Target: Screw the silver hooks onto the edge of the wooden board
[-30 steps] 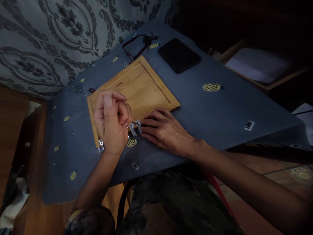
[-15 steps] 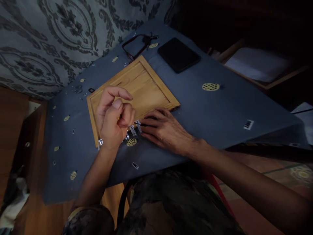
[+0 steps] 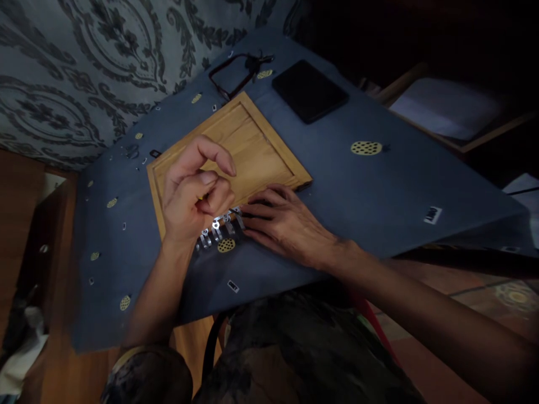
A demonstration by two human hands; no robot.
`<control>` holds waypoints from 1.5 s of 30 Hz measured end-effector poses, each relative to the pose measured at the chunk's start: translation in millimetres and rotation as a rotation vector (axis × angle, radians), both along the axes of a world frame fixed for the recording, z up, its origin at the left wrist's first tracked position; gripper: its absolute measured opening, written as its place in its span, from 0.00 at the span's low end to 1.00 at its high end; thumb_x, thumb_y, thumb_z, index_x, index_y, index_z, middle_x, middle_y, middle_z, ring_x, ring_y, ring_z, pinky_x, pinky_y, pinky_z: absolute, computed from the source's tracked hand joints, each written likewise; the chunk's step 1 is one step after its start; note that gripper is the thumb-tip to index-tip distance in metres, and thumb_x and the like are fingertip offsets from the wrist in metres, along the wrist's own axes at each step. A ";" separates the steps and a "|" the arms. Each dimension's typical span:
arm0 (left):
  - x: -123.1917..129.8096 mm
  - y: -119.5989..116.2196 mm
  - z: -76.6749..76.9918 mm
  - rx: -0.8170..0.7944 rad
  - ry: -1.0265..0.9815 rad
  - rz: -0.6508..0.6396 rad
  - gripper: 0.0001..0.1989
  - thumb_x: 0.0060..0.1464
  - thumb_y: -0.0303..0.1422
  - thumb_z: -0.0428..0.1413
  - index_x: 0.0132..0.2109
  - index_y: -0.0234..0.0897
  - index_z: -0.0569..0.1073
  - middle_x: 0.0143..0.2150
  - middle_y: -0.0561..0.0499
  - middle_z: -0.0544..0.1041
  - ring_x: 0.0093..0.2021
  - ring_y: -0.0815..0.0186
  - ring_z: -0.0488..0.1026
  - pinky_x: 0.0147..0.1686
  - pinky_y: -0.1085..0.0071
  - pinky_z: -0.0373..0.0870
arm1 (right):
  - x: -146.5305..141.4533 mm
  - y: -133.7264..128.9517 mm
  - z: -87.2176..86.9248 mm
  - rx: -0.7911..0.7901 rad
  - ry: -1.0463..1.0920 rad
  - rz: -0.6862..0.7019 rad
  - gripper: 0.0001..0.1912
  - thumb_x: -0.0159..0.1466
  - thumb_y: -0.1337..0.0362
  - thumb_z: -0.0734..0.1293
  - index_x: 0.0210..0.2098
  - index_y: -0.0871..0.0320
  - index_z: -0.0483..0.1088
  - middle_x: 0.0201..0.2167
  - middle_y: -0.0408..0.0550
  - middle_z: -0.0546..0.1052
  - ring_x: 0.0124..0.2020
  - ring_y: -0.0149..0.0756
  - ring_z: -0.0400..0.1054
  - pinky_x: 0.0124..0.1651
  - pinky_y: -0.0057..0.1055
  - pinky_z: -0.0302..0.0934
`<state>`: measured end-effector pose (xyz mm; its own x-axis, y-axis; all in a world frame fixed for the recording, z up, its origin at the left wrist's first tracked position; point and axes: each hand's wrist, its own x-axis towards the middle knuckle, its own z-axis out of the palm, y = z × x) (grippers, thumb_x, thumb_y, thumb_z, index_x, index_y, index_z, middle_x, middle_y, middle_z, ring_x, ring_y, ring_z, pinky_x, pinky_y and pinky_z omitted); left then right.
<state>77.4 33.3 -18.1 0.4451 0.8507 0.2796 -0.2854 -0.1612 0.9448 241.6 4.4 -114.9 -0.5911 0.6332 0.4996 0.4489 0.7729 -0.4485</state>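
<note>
Left hand (image 3: 190, 197) curled round a mostly hidden yellow item (image 3: 201, 197) over the board (image 3: 256, 146); right hand (image 3: 290, 227), fingers outstretched, grip unclear, at the board's near edge beside metal clips (image 3: 216, 225); if it eases, clips might slip

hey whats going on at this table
Someone is working bare-handed at a rectangular light-brown wooden panel lying on a blue pineapple-print tablecloth. The left hand is curled around a mostly hidden yellow object, above a row of shiny metal pieces along the panel's near edge. The right hand rests at that edge, beside them; whether it grips anything is unclear.
</note>
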 end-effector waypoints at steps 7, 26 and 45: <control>-2.6 2.2 -1.1 -0.001 0.025 -0.068 0.07 0.61 0.30 0.53 0.36 0.38 0.75 0.16 0.62 0.49 0.13 0.79 0.37 0.15 0.79 0.44 | -0.1 -0.5 0.3 0.011 0.005 -0.004 0.12 0.72 0.63 0.63 0.47 0.53 0.78 0.47 0.45 0.82 0.52 0.44 0.68 0.59 0.48 0.55; -8.7 -27.4 20.3 0.110 -0.044 0.525 0.10 0.57 0.22 0.51 0.30 0.37 0.72 0.15 0.62 0.47 0.15 0.77 0.38 0.16 0.78 0.47 | 0.6 -0.1 -4.2 0.032 0.019 -0.010 0.12 0.72 0.61 0.63 0.48 0.54 0.78 0.49 0.45 0.82 0.53 0.43 0.69 0.61 0.47 0.56; -122.8 -1.9 -50.2 -0.166 -0.241 0.996 0.07 0.48 0.32 0.63 0.31 0.36 0.71 0.25 0.57 0.64 0.28 0.73 0.66 0.41 0.73 0.72 | -1.6 4.0 -7.1 0.169 0.039 -0.043 0.12 0.72 0.63 0.63 0.47 0.48 0.78 0.47 0.43 0.83 0.50 0.40 0.74 0.56 0.47 0.64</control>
<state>-45.4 31.4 -68.4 -0.5332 0.8384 0.1135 -0.2786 -0.3006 0.9121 240.0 8.4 -122.0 -0.5435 0.5628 0.6228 0.4682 0.8190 -0.3316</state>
